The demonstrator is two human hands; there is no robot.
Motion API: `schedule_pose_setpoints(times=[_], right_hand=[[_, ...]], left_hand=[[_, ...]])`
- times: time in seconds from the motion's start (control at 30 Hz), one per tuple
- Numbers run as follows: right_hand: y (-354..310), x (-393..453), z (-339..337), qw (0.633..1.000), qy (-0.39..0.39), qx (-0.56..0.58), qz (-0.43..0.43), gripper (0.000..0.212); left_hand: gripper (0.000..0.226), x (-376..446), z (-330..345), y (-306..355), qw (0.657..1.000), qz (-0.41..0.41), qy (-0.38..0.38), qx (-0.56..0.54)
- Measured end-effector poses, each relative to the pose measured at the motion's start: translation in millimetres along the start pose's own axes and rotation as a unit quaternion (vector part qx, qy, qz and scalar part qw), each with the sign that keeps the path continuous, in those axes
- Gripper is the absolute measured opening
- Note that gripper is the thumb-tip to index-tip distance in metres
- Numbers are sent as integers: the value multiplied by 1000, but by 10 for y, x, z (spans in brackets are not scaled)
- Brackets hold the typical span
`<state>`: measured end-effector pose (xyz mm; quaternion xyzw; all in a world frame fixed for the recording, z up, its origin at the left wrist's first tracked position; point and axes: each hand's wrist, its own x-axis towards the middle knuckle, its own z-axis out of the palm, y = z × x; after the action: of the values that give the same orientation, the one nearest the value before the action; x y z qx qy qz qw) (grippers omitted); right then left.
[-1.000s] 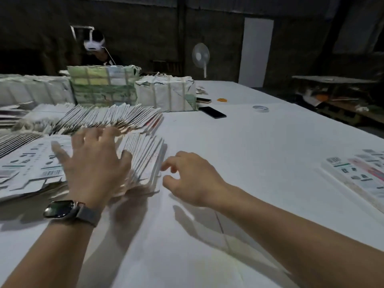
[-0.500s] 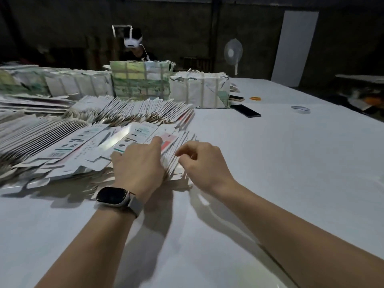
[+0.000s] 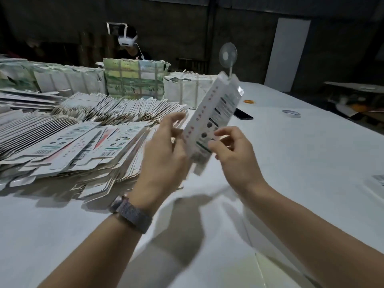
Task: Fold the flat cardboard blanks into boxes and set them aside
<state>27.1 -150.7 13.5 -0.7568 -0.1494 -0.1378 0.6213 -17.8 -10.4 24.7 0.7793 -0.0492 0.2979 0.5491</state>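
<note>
Surface (image 3: 311, 163) runs white and wide under my arms. Blanks (image 3: 68, 146) lie fanned in thick stacks on its left side, printed with barcodes and green and red marks, with wrapped bundles (image 3: 135, 80) behind them. Blank (image 3: 212, 121) in my grip stands raised above the surface, tilted up and to the right, white with small red marks, dark icons and a green bar. My left hand (image 3: 164, 154) holds its left edge; my right hand (image 3: 234, 154) pinches its lower right edge.
</note>
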Motion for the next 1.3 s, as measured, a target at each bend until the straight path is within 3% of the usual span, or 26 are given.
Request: schedule_pose_setpoints(times=[0.07,0.2,0.37,0.47,0.57,0.63,0.77,0.87,1.0,1.17,1.3], right_hand=[[19,-20,-82,997,17,42,63,23],[59,-101,-218,987,14,86,137,42],[202,-324,-205,992,-66,72,78,51],[179,-359,-196,987,-137,70,39,59],[125,-366,-181,978,-195,59,45,54],[103,-347,-185,980,-189,43,41,48],[129,-203,-234,996,-84,18,28,51],[208,-174,-248,997,-49,36,41,51],[270,-323,-215,994,-80,60,34,65],[258,-379,-224,991,-126,23,48,57],[233,-413,-256,983,-155,59,82,33]], left_hand=[[48,-57,161,6,975,-151,-38,-161],[52,-144,281,-97,954,-220,-86,-184],[49,-254,348,-121,935,-233,-187,-189],[37,-258,401,-137,924,-235,-164,-254],[33,-228,389,-122,898,-259,-127,-332],[31,-237,394,-128,896,-260,-101,-345],[30,-302,440,-139,911,-241,-86,-324],[32,-343,497,-96,886,-240,-114,-380],[25,-397,523,-76,841,-282,-151,-436],[61,-415,499,-87,810,-330,-190,-446],[57,-422,549,-83,838,-299,-200,-411]])
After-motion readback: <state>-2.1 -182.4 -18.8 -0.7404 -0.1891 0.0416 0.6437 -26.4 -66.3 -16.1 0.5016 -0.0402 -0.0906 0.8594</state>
